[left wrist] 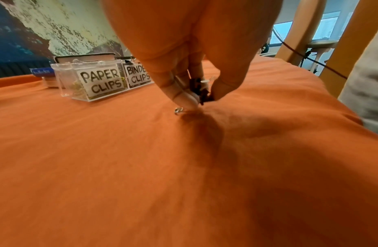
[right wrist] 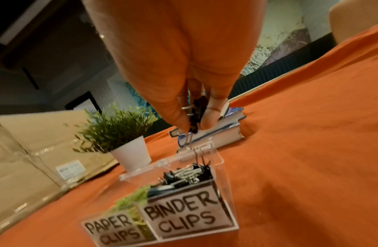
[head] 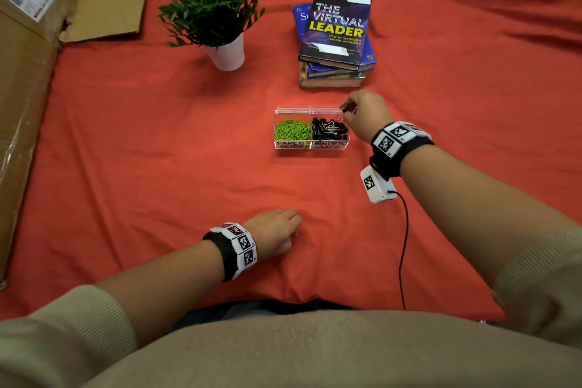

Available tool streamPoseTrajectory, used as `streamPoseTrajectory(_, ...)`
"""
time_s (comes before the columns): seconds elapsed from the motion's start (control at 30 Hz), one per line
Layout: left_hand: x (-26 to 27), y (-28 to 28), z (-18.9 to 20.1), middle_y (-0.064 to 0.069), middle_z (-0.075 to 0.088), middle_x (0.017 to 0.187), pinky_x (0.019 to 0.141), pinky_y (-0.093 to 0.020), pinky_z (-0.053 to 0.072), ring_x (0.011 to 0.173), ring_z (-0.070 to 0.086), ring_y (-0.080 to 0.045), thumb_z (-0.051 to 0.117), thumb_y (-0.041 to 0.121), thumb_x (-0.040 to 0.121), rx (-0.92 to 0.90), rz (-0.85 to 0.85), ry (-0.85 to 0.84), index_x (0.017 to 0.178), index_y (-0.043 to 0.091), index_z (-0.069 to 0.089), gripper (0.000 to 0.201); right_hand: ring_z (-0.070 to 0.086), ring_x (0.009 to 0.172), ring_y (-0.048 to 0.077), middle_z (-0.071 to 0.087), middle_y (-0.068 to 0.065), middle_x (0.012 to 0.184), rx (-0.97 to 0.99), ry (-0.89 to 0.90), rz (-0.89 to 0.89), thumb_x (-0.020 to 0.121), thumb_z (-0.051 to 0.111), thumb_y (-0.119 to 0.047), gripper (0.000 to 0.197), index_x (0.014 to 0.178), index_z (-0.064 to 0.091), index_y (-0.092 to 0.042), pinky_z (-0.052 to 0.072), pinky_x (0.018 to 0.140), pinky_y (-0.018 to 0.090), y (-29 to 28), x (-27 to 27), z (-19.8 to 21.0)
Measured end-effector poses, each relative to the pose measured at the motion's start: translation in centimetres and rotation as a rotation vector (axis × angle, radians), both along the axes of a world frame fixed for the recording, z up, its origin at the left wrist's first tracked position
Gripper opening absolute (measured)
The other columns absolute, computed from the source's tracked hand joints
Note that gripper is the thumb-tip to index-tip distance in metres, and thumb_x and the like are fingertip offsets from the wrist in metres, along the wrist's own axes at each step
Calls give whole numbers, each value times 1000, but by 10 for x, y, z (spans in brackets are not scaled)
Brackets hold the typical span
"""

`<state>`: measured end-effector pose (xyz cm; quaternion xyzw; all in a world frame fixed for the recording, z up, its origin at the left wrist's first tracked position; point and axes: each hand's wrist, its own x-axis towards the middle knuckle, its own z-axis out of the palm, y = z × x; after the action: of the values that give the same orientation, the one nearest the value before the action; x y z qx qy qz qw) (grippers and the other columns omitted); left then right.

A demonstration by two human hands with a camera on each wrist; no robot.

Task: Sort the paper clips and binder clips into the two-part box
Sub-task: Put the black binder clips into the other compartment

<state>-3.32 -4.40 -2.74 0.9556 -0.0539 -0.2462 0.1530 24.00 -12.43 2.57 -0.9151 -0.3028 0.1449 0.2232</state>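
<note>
A clear two-part box (head: pixel 311 144) sits mid-table, labelled PAPER CLIPS and BINDER CLIPS. Its left half holds green paper clips (head: pixel 292 130), its right half black binder clips (head: pixel 330 129). My right hand (head: pixel 362 113) hovers over the box's far right corner and pinches a black binder clip (right wrist: pixel 196 115) between thumb and fingers above the binder half (right wrist: pixel 190 177). My left hand (head: pixel 277 230) is low on the cloth near me, fingers curled round black binder clips (left wrist: pixel 201 91); one wire handle (left wrist: pixel 178 110) touches the cloth.
A potted plant (head: pixel 217 9) stands at the far left of centre and a stack of books (head: pixel 335 38) just behind the box. Cardboard boxes (head: pixel 25 72) line the left edge. A black cable (head: pixel 404 246) trails from my right wrist. Red cloth (head: pixel 157 167) covers the table.
</note>
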Motion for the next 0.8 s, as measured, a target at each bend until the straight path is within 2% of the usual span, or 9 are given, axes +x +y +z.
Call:
streamPoseTrajectory(0.1, 8, 6, 2, -9, 51, 114, 81, -41, 43, 104, 51, -29, 48, 19, 86, 22, 6, -49, 107, 9, 49, 23, 59, 103, 32, 64, 17, 110, -108, -13, 97, 84, 53, -3, 24, 103, 68, -4, 45, 87, 31, 9, 0, -10)
streamPoseTrajectory(0.2, 21, 15, 5, -11, 54, 110, 81, -37, 40, 103, 52, -29, 52, 19, 85, -10, 80, -105, 103, 8, 51, 21, 57, 106, 33, 63, 18, 113, -168, -26, 174, 86, 53, -5, 27, 110, 66, -3, 43, 88, 33, 13, -4, -17)
streamPoseTrajectory(0.3, 42, 26, 12, -12, 60, 101, 78, -33, 39, 96, 56, -31, 56, 15, 82, -165, 253, -165, 98, 7, 55, 18, 55, 108, 33, 62, 18, 114, -218, -28, 226, 90, 53, -10, 26, 112, 64, -2, 44, 90, 35, 13, -8, -20)
streamPoseTrajectory(0.4, 76, 31, 26, -8, 61, 96, 77, -30, 42, 88, 58, -24, 58, 12, 81, -291, 413, -277, 96, 8, 59, 15, 54, 109, 33, 63, 19, 114, -251, -20, 298, 86, 50, -5, 28, 110, 65, -3, 43, 95, 35, 11, -9, -23)
streamPoseTrajectory(0.5, 119, 35, 42, -3, 58, 94, 75, -29, 42, 85, 54, -19, 58, 10, 81, -337, 446, -387, 97, 8, 59, 16, 56, 108, 33, 64, 18, 113, -163, -2, 261, 80, 50, 1, 38, 113, 65, -6, 43, 96, 34, 7, -6, -21)
streamPoseTrajectory(0.57, 147, 38, 47, -8, 60, 99, 78, -31, 42, 90, 55, -22, 56, 8, 82, -321, 435, -417, 100, 6, 59, 18, 57, 107, 32, 65, 17, 110, -78, 3, 195, 78, 51, 2, 37, 110, 66, -5, 41, 94, 32, 4, -3, -18)
streamPoseTrajectory(0.7, 183, 42, 40, -13, 61, 109, 84, -37, 44, 102, 56, -30, 52, 5, 83, -200, 356, -336, 107, 6, 58, 25, 60, 100, 28, 66, 14, 106, 32, 81, 21, 78, 53, -2, 28, 100, 70, -7, 46, 93, 32, -3, 4, -16)
streamPoseTrajectory(0.8, 187, 44, 28, -11, 62, 115, 82, -41, 47, 106, 58, -33, 53, 7, 84, -103, 327, -283, 113, 9, 55, 29, 61, 95, 28, 66, 14, 100, 44, 93, 32, 77, 57, -6, 22, 94, 71, -8, 48, 90, 36, -5, 2, -16)
